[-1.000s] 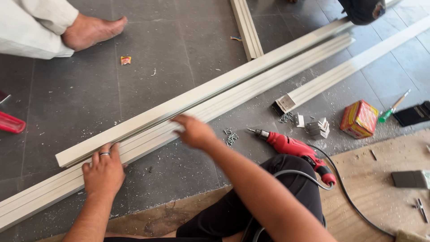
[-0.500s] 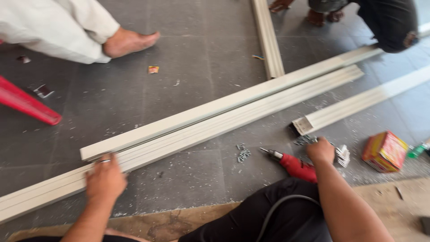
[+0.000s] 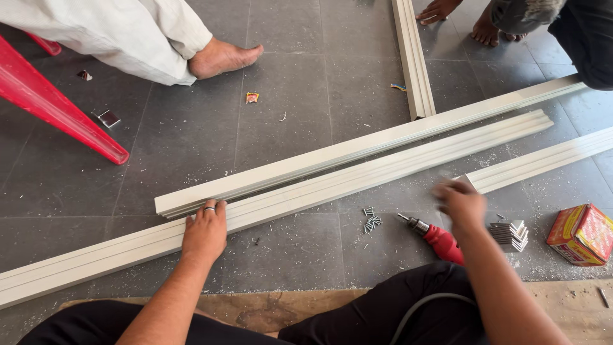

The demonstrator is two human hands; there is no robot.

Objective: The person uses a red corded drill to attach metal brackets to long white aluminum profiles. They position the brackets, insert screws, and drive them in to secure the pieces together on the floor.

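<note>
Fingers point(image 3: 214, 207) of the left hand point(image 3: 205, 231) lie flat, pressed together on the long cream ribbed profile point(image 3: 357, 185) on the floor; the right hand point(image 3: 461, 203) hovers blurred over the red power drill point(image 3: 440, 239) — its grip unreadable — small grey screws point(image 3: 371, 220) loose nearby, apparently none driven yet.

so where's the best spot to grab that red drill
Probably the red body, taken from above with the right hand, which hovers just over it. The drill lies flat on the floor tiles, its metal chuck pointing up-left toward the loose screws, so the thick rear part is the free grip.
</note>
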